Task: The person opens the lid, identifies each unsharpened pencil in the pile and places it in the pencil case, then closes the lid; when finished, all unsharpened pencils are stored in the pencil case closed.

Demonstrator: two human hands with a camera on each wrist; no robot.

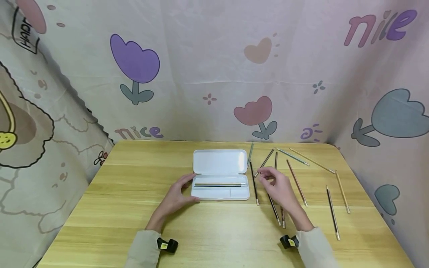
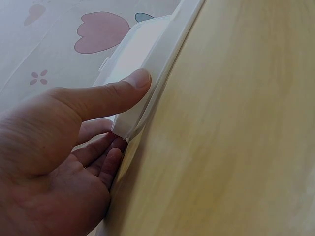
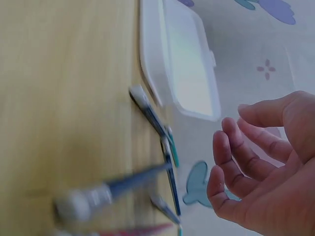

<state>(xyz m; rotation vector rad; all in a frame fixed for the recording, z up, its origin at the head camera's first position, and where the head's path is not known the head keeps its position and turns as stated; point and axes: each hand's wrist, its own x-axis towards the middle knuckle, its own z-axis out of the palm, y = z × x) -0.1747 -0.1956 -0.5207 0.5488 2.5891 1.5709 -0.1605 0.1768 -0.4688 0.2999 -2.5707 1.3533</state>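
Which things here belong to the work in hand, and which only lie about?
In the work:
- white case, open, pencils inside
- left hand, touching the case's left end
- right hand, empty, over the loose pencils

Lying about:
- table
- flowered cloth behind

An open white pencil case (image 1: 221, 175) is steadied at its left end by the left hand (image 1: 177, 195). The right hand (image 1: 279, 186) is held above pencils (image 1: 296, 182) scattered on the wooden surface (image 1: 134, 208).
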